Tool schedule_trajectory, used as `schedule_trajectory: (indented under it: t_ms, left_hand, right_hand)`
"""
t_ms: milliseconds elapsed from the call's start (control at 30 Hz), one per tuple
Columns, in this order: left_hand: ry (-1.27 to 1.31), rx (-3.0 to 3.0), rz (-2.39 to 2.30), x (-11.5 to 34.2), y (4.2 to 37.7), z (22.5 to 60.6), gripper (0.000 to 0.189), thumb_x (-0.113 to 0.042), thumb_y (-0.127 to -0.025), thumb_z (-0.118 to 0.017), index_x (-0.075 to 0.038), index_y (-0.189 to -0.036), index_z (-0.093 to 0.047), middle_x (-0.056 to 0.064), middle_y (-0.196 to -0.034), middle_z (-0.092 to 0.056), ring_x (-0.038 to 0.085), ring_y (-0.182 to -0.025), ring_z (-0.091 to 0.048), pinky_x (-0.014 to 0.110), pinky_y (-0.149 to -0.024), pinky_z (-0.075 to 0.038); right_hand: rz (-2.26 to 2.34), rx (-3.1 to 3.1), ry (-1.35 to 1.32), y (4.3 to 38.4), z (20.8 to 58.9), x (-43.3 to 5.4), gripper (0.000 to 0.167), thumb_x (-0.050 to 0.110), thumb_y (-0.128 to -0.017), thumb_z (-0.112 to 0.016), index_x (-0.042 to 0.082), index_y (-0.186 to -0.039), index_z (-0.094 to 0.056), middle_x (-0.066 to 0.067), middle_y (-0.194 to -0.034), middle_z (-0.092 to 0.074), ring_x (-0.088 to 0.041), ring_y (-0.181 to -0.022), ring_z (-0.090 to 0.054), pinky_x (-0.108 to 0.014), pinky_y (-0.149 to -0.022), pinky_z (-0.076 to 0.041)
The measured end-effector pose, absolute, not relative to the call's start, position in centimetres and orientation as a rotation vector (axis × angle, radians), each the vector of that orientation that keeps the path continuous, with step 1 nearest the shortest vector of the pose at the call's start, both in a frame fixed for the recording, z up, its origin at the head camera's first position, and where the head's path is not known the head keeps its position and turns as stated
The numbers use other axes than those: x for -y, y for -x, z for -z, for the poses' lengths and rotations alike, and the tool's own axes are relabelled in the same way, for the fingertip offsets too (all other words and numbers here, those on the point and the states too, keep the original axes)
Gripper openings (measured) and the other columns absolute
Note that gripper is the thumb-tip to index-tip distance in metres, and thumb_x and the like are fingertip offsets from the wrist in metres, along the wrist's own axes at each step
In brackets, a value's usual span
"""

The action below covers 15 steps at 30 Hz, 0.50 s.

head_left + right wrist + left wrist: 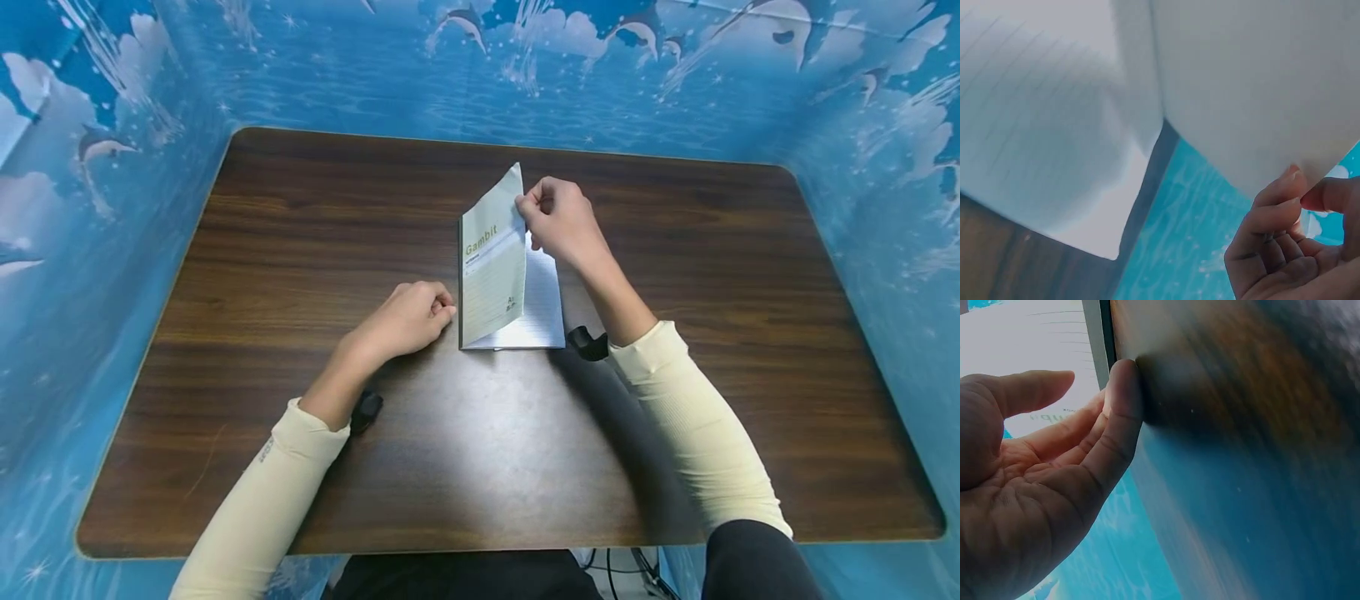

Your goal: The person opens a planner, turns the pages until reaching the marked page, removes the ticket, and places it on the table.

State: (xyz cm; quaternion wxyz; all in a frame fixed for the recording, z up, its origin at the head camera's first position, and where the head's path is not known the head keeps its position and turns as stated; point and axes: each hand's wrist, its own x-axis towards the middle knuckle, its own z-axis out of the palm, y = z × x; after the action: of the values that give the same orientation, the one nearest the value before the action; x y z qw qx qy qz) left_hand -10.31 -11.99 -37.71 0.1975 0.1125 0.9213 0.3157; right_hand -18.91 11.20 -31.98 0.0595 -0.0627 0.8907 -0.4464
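A notebook [491,275] with a pale green cover marked "Gambit" lies on the table with its spine to the left. Its front cover is lifted partway, and a white lined page [545,304] shows beneath. The thumb and fingers of my right hand [566,221] pinch the cover's free edge near the top; the right wrist view shows the cover's blank inner side [1241,81]. Beside the spine, my left hand [411,318] rests with loosely bent fingers and holds nothing. In the left wrist view its fingertips [1124,384] are right at the spine edge.
A brown wood-grain table [322,250] with rounded corners spreads around the notebook. Blue curtains [375,92] printed with dolphins enclose its back and sides. Dark cables [611,575] hang below the front edge, near the person's lap.
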Motion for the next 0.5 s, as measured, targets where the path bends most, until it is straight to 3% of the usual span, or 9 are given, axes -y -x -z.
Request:
schedule_trajectory:
  t_ms: [267,500]
  left_hand:
    - [-0.316,-2.565,-0.903,12.4,10.2,37.7,0.029,-0.018,-0.111,-0.055,0.001,-0.126,-0.070,0.011,-0.105,-0.069,0.023,-0.091,-0.059,0.040,-0.087,-0.049]
    - [-0.302,-2.572,-0.902,13.0,10.3,37.6,0.029,-0.017,-0.111,-0.056,0.002,-0.124,-0.071,0.013,-0.106,-0.070,0.024,-0.093,-0.061,0.040,-0.087,-0.050]
  right_hand:
    - [1.361,-2.651,0.243,18.9,31.1,-9.3,0.020,0.024,-0.112,-0.051,0.010,-0.101,-0.059,-0.004,-0.083,-0.067,-0.034,-0.070,-0.068,-0.028,-0.057,-0.047]
    - [1.339,-2.624,0.303,18.9,30.5,-7.4,0.021,0.027,-0.113,-0.049,0.012,-0.100,-0.057,-0.010,-0.091,-0.073,-0.025,-0.063,-0.066,-0.032,-0.059,-0.049]
